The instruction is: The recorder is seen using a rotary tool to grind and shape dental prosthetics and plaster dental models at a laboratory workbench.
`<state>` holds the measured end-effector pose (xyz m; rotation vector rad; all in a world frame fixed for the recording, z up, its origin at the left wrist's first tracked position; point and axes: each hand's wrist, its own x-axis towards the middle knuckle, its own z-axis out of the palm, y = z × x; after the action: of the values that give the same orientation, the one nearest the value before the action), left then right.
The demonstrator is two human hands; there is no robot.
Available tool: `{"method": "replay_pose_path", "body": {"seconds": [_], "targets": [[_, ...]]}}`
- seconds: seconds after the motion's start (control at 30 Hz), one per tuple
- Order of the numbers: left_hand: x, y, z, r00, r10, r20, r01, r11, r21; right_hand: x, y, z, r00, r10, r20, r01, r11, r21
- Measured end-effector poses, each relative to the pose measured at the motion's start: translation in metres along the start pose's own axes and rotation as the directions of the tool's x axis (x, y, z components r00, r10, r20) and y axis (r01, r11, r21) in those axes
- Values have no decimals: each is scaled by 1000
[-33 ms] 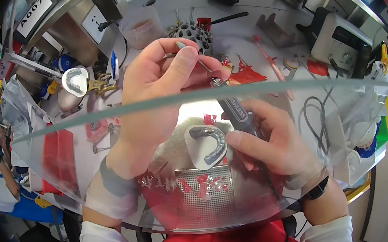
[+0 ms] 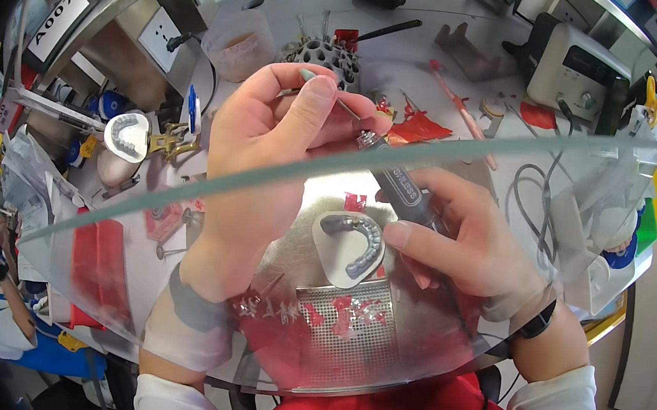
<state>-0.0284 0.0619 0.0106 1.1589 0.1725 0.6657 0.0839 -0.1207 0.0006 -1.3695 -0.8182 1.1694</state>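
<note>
Pinched between thumb and fingers of my left hand [image 2: 260, 125] is a small rotary bur with a green tip [image 2: 307, 74] and a thin metal shank. My right hand [image 2: 468, 244] is wrapped round a dark handpiece [image 2: 407, 190]. Its metal nose [image 2: 367, 138] points up and left, close to the end of the shank; whether they touch I cannot tell. Below the handpiece, a white dental cast [image 2: 329, 248] bearing a grey horseshoe-shaped arch [image 2: 370, 248] lies on the metal work surface, beside my right thumb.
A clear shield [image 2: 468, 150] crosses over both forearms. Red scraps lie on a perforated metal grate [image 2: 341, 364]. Behind my left hand stands a bur holder [image 2: 323, 57]. A second cast [image 2: 127, 137] sits left, a control box [image 2: 578, 76] far right. Another person [image 2: 10, 321] is at far left.
</note>
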Motion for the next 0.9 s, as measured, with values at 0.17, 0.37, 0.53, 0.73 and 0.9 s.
{"method": "replay_pose_path", "body": {"seconds": [0.17,0.37,0.53,0.73,0.9], "targets": [[0,-2,-3,996,-88,-31,89,996,24,2,-1,4,1000,-4,10,3,998,67],[1,1,-6,992,-125,-6,126,990,58,1,0,5,1000,-7,25,5,997,80],[3,3,-10,985,-166,39,164,985,49,-1,-4,7,998,46,46,-51,990,129],[-4,-4,-9,953,-222,208,225,974,8,-6,-6,9,994,82,72,-97,967,234],[-16,-11,12,921,-264,285,267,963,32,-5,-8,8,976,168,136,-201,936,288]]}}
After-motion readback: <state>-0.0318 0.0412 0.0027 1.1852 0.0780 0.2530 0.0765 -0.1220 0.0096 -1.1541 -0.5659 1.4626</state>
